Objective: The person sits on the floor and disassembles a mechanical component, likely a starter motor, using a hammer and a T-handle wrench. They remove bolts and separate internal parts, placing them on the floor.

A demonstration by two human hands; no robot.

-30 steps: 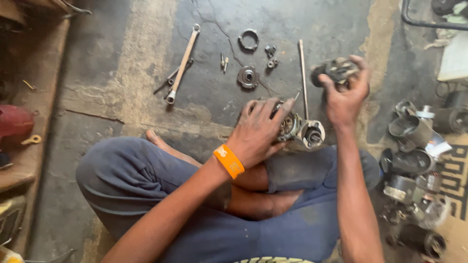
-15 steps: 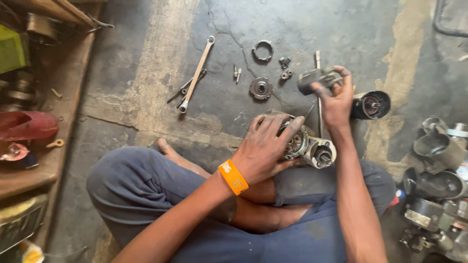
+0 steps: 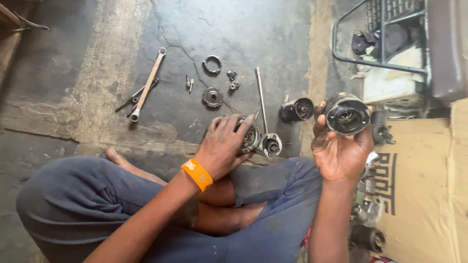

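Hands gripped heavy, greasy metal: right hand (image 3: 341, 153) cupped the round housing (image 3: 347, 114), left hand (image 3: 225, 145) clasped the geared assembly (image 3: 253, 139).

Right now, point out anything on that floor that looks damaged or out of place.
The concrete floor is cracked, a thin line running past the wrench toward the metal ring. Small parts lie loose around it. Nothing looks spilled.

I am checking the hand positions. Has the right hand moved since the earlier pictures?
Yes. The right hand moved right, away from the long rod on the floor, and now holds a round housing.
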